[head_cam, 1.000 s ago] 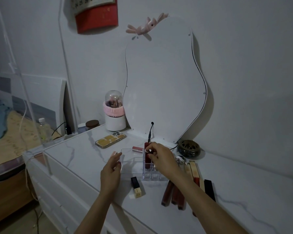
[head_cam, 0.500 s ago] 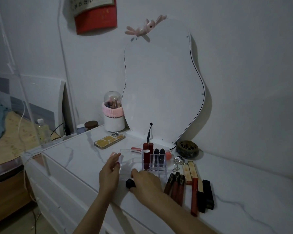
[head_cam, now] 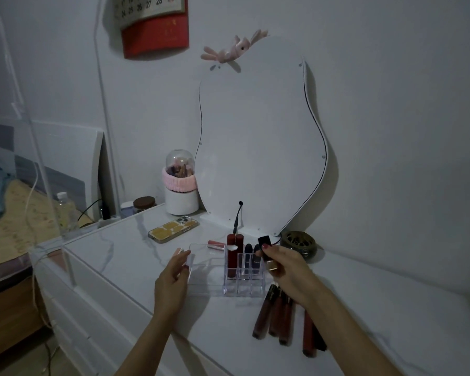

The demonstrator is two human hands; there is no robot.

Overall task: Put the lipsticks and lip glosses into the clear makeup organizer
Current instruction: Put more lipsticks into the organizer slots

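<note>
The clear makeup organizer (head_cam: 201, 280) sits on the white marble dresser top. Its slotted right part holds two tall red tubes (head_cam: 231, 256) and two dark lipsticks (head_cam: 251, 257). My right hand (head_cam: 285, 270) is shut on a black and gold lipstick (head_cam: 266, 253), held tilted just above the organizer's right slots. Against the organizer's left wall rests my left hand (head_cam: 173, 280), fingers extended. Several dark red lip glosses (head_cam: 276, 313) lie on the dresser in front of the organizer, partly under my right forearm. A pink lip gloss (head_cam: 216, 243) lies behind the organizer.
A phone (head_cam: 173, 228) lies at the back left of the organizer. A brush holder (head_cam: 180, 195) and a curvy mirror (head_cam: 258, 147) stand against the wall. A dark round dish (head_cam: 296, 241) sits at the back right. The dresser's front edge (head_cam: 114, 289) runs diagonally at the left.
My right hand picked up the black and gold lipstick from in front of the organizer and lifted it to the organizer's right slots. My left hand stayed on the organizer.
</note>
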